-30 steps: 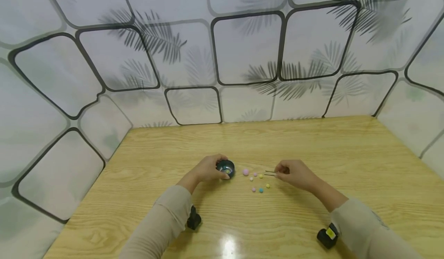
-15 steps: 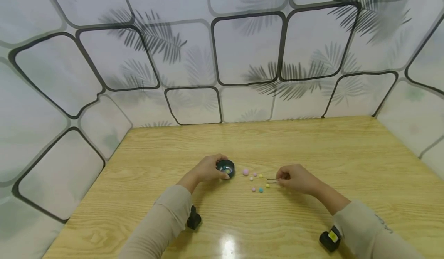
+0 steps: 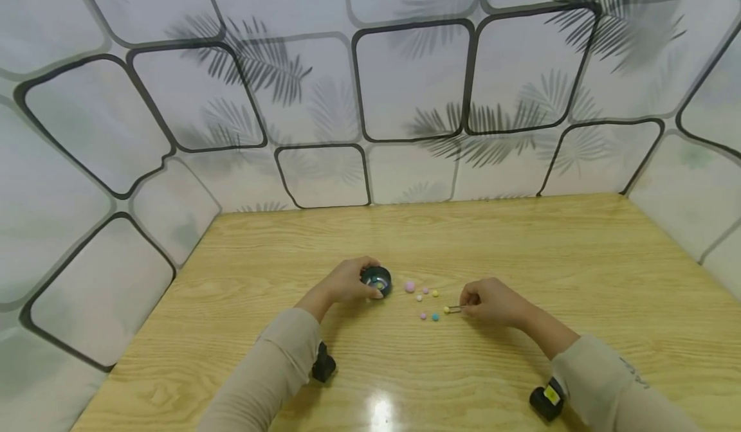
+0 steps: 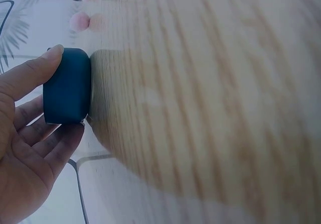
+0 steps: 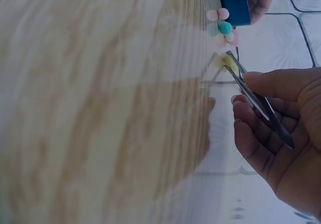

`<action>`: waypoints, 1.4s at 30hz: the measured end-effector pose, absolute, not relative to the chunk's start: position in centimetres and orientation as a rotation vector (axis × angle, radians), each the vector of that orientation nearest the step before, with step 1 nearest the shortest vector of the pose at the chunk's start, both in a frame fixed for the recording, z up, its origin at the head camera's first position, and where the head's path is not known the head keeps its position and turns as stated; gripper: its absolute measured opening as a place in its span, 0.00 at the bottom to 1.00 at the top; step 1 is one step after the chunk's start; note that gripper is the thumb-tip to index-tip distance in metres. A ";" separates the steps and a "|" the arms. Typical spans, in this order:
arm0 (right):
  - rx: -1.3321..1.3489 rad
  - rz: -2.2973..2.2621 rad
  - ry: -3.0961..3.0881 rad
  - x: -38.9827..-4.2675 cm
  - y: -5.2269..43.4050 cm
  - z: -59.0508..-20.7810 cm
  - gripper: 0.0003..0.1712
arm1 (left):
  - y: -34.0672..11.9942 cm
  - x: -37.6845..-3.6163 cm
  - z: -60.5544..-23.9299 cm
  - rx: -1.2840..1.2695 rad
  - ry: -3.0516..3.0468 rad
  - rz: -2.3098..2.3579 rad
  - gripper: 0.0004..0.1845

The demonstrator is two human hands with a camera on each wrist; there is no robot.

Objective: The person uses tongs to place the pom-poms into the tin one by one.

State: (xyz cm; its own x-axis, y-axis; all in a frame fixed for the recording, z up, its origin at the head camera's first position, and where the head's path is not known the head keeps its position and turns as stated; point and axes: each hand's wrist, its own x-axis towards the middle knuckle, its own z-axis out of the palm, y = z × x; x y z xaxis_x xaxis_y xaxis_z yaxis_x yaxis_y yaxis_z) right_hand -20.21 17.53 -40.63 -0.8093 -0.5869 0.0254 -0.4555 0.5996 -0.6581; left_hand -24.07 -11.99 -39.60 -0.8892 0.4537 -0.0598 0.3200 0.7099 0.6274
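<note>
A person sits at a wooden desk (image 3: 521, 239) with both forearms resting on it. The left hand (image 3: 346, 281) curls its thumb and fingers around a small dark blue cup (image 3: 377, 280), keeping it upright on the desk; one small ball shows inside it. The right hand (image 3: 493, 302) pinches a pair of metal tweezers (image 3: 455, 309) between thumb and fingers, palm turned down, wrist low to the desk, tips pointing left. The tips are at a small yellow ball (image 3: 446, 310), which lies on the desk between the cup and the right hand; whether they have closed on it is too small to tell. Other small balls lie nearby: a pink ball (image 3: 410, 286) just beside the cup, and a teal ball (image 3: 435, 317) close to the yellow one. To do this pickup well, a light, steady squeeze across the ball's middle seems wise, since it could easily roll or pop free.
</note>
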 end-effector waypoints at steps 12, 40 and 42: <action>-0.875 -0.961 2.688 -20.4 17.4 -40.6 0.02 | -12.0 -24.1 -39.5 0.608 2.711 0.926 0.30; -0.919 -1.030 2.751 -20.9 15.4 -39.0 0.02 | -12.0 -24.3 -39.5 0.600 2.695 0.936 0.29; -0.911 -1.041 2.742 -21.0 15.2 -38.9 0.02 | -12.0 -24.3 -39.5 0.601 2.693 0.937 0.29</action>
State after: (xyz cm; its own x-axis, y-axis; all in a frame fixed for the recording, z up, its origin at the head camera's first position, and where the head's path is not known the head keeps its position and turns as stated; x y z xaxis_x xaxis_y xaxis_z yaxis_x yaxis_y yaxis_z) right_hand -21.03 15.23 -38.92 -0.8220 -0.5525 0.1381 -0.5050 0.5950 -0.6253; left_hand -24.30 -12.02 -39.49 -0.8904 0.4486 -0.0775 0.3035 0.7119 0.6333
